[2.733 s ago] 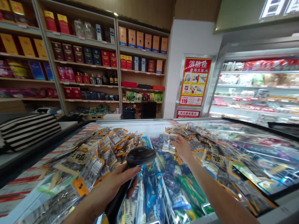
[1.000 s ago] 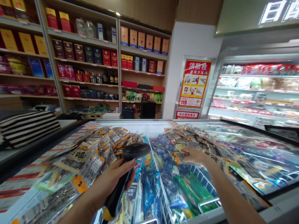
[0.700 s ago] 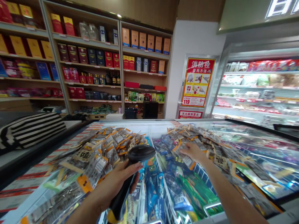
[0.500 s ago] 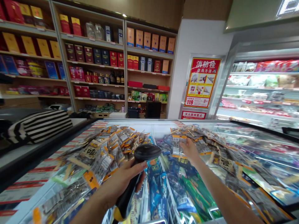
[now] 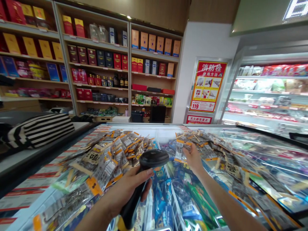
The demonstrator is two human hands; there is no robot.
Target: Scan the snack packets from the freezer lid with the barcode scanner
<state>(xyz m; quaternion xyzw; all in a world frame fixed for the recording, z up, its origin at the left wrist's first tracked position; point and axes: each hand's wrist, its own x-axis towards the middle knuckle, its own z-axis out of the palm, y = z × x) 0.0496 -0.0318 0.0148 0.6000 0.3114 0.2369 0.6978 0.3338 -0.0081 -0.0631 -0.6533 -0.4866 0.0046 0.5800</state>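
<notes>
My left hand (image 5: 127, 189) is wrapped round the handle of a black barcode scanner (image 5: 154, 158), whose head points away from me over an open chest freezer (image 5: 154, 131). My right hand (image 5: 192, 157) reaches out past the scanner and holds up a clear snack packet with an orange top strip (image 5: 180, 150). Heaps of the same clear packets (image 5: 113, 150) lie on the freezer's glass to the left and the right (image 5: 216, 150). Blue and green frozen packs (image 5: 187, 199) fill the wire baskets below my arms.
A black-and-white striped bag (image 5: 38, 130) lies on a counter at the left. Wooden shelves (image 5: 96, 64) of boxed bottles line the back wall. A red notice (image 5: 208, 85) hangs beside an open chiller cabinet (image 5: 269, 93) at the right.
My right hand dipped into the pile on the right, took up a clear packet and raised it in front of the scanner. The scanner stayed in my left hand; the view shifted a little.
</notes>
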